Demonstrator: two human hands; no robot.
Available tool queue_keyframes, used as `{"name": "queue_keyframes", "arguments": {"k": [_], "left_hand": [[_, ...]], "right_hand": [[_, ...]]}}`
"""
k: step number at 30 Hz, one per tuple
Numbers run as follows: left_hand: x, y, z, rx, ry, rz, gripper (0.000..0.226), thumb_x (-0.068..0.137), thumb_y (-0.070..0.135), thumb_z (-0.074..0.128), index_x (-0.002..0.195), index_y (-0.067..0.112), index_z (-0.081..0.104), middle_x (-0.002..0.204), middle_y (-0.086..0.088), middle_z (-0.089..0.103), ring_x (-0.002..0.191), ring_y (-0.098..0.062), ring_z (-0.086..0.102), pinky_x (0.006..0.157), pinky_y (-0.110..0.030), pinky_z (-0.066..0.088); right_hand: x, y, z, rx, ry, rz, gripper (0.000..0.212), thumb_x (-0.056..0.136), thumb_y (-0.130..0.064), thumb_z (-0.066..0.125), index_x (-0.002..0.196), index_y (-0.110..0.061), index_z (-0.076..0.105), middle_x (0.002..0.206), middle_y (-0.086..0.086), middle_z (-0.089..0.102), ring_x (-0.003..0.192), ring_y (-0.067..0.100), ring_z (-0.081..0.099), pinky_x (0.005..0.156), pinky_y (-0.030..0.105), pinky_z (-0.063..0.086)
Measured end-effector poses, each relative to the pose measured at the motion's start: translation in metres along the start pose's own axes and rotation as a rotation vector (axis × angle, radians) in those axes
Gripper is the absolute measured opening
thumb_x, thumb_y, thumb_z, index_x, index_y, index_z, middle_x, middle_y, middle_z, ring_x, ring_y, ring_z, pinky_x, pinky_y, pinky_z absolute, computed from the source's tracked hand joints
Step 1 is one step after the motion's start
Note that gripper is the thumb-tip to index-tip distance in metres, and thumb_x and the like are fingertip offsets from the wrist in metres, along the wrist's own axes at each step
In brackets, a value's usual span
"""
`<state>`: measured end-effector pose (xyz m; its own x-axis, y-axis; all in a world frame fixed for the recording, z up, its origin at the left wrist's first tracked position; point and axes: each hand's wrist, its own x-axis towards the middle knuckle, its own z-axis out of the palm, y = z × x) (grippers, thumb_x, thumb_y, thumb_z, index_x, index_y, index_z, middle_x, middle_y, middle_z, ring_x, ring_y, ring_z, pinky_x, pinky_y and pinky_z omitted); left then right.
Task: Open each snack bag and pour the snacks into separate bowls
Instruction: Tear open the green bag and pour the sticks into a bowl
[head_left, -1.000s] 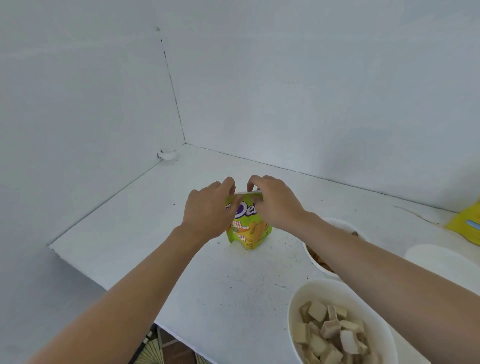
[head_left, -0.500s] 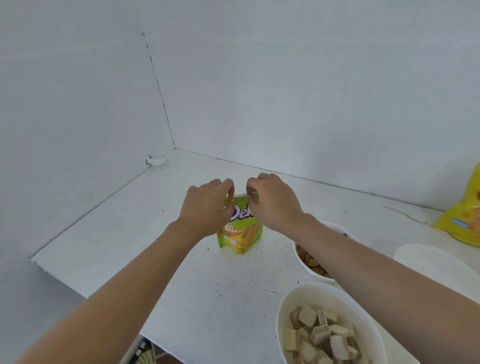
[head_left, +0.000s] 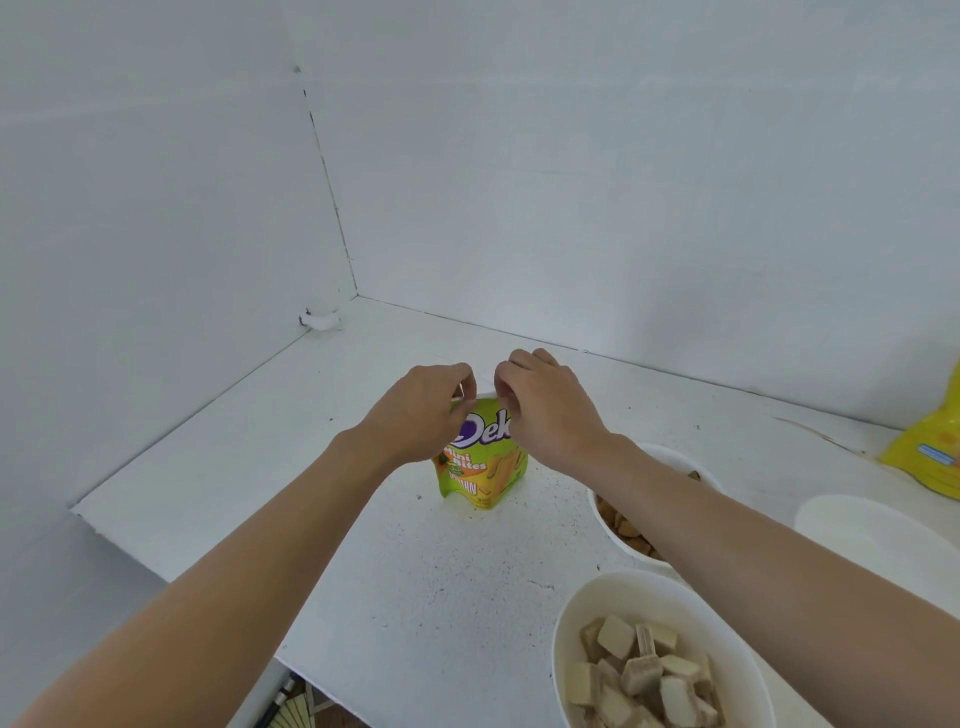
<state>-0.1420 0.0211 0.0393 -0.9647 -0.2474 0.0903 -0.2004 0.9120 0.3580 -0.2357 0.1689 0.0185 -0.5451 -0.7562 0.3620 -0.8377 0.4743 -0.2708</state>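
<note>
A green snack bag (head_left: 480, 470) with orange print stands upright in the middle of the white table (head_left: 260, 457). My left hand (head_left: 421, 410) pinches its top edge on the left side. My right hand (head_left: 545, 410) pinches the same edge on the right, a small gap between the two hands. The bag's top is mostly hidden behind my fingers. A white bowl (head_left: 587, 618) of pale wafer cubes sits at the near right. Another white bowl (head_left: 608, 525) with brown snacks lies partly under my right forearm.
A third white bowl (head_left: 862, 530) sits at the right edge, its inside not visible. A yellow snack bag (head_left: 930, 452) stands at the far right by the wall. White walls close the table at the back and left. The table's front edge runs at lower left.
Both hands have drawn closer together at the bag's top edge. The view has shifted, so the bag sits slightly lower and the yellow bag shows more.
</note>
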Motion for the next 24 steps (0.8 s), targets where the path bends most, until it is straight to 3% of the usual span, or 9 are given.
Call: {"name": "queue_keyframes", "arguments": {"k": [4, 9, 13, 17, 21, 24], "left_hand": [[0.002, 0.000, -0.006, -0.023, 0.023, 0.006, 0.008, 0.100, 0.021, 0.059, 0.101, 0.019, 0.067, 0.103, 0.000, 0.071, 0.093, -0.019, 0.064, 0.076, -0.033, 0.054], [-0.003, -0.003, -0.001, -0.129, 0.083, -0.039, 0.003, 0.095, 0.022, 0.065, 0.093, 0.022, 0.068, 0.096, 0.005, 0.069, 0.086, -0.016, 0.066, 0.066, -0.026, 0.052], [-0.003, -0.005, -0.005, -0.241, 0.082, -0.127, 0.012, 0.094, 0.024, 0.066, 0.091, 0.018, 0.076, 0.088, 0.006, 0.074, 0.081, -0.012, 0.069, 0.061, -0.021, 0.050], [0.002, -0.004, -0.013, -0.441, 0.010, -0.282, 0.017, 0.094, 0.022, 0.068, 0.090, 0.012, 0.082, 0.083, -0.002, 0.077, 0.074, -0.013, 0.065, 0.062, -0.024, 0.048], [0.005, -0.005, -0.018, -0.498, -0.038, -0.311, 0.013, 0.089, 0.021, 0.075, 0.092, 0.011, 0.082, 0.083, -0.003, 0.077, 0.076, -0.012, 0.066, 0.062, -0.023, 0.049], [0.006, -0.009, -0.020, -0.555, -0.113, -0.326, 0.011, 0.087, 0.019, 0.078, 0.091, 0.010, 0.082, 0.086, -0.009, 0.079, 0.087, -0.023, 0.072, 0.080, -0.036, 0.059]], "right_hand": [[-0.003, 0.004, -0.004, 0.045, 0.008, -0.014, 0.008, 0.089, -0.015, 0.065, 0.096, -0.017, 0.063, 0.097, -0.003, 0.059, 0.096, 0.019, 0.047, 0.079, 0.038, 0.040], [-0.012, 0.011, 0.003, 0.073, 0.125, -0.067, 0.016, 0.086, -0.006, 0.065, 0.093, -0.017, 0.074, 0.094, -0.003, 0.069, 0.089, 0.024, 0.058, 0.073, 0.036, 0.040], [-0.014, 0.015, 0.008, 0.079, 0.180, -0.086, 0.015, 0.085, -0.003, 0.067, 0.090, -0.015, 0.075, 0.093, -0.003, 0.071, 0.086, 0.024, 0.060, 0.071, 0.036, 0.045], [-0.012, 0.013, 0.007, 0.085, 0.157, -0.088, 0.014, 0.087, -0.005, 0.064, 0.092, -0.014, 0.073, 0.096, -0.003, 0.072, 0.089, 0.025, 0.061, 0.074, 0.038, 0.047], [-0.008, 0.012, 0.007, 0.112, 0.130, -0.130, 0.014, 0.089, -0.008, 0.064, 0.096, -0.015, 0.073, 0.100, -0.003, 0.070, 0.093, 0.023, 0.058, 0.076, 0.037, 0.042], [-0.008, 0.012, 0.011, 0.165, 0.109, -0.185, 0.012, 0.089, -0.008, 0.065, 0.096, -0.015, 0.072, 0.100, -0.004, 0.067, 0.095, 0.020, 0.056, 0.078, 0.038, 0.045]]}}
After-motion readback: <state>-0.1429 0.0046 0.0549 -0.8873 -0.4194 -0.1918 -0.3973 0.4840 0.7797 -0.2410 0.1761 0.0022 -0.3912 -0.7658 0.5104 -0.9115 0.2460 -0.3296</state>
